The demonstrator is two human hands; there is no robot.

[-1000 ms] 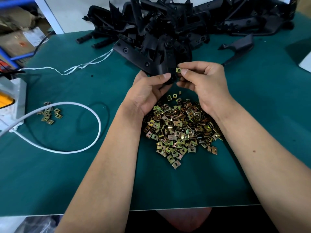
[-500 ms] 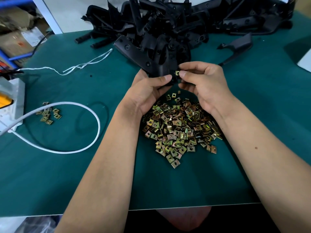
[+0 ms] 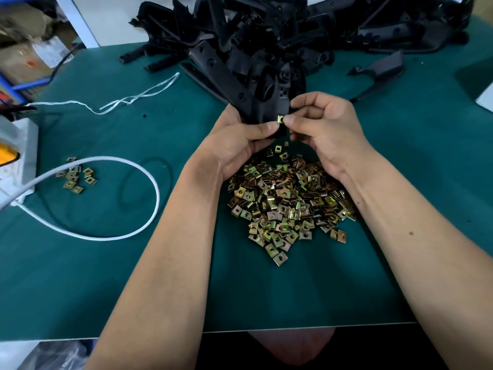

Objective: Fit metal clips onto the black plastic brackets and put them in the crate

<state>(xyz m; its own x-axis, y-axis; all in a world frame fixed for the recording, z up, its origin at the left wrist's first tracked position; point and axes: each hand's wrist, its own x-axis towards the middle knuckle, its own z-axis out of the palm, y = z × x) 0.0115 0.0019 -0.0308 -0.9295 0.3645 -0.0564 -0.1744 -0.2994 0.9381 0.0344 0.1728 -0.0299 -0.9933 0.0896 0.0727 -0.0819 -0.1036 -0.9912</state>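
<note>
**Clip being pressed onto a bracket above the clip pile**

Just above the middle of the frame, the left hand (image 3: pixel 240 140) grips the lower end of a black plastic bracket (image 3: pixel 266 102), thumb across its near face and the other fingers curled behind it. It seems to be held up off the tabletop (image 3: pixel 133 276) and tilted toward the camera so that the edge taking the clip faces the other hand and stays in clear sight.

The right hand (image 3: pixel 322 124) pinches a single metal clip (image 3: pixel 280 119) between thumb and forefinger, the remaining fingers folded loosely into the palm. The clip sits against the bracket's lower edge, touching it; whether it is fully seated cannot be told from here. The two thumbs nearly meet, which suggests one hand braces the part while the other pushes.

Directly below the hands lies the loose pile of clips (image 3: pixel 288 198), kept close so the next one is a short reach. The heap of unfitted brackets (image 3: pixel 293 30) fills the upper centre and upper right, just behind the held part. A few stray clips (image 3: pixel 76 176) lie at centre left beside a looping white cable (image 3: pixel 149 209), with white string (image 3: pixel 138 96) further up. No crate is in view, so the drop-off point cannot be placed.
</note>
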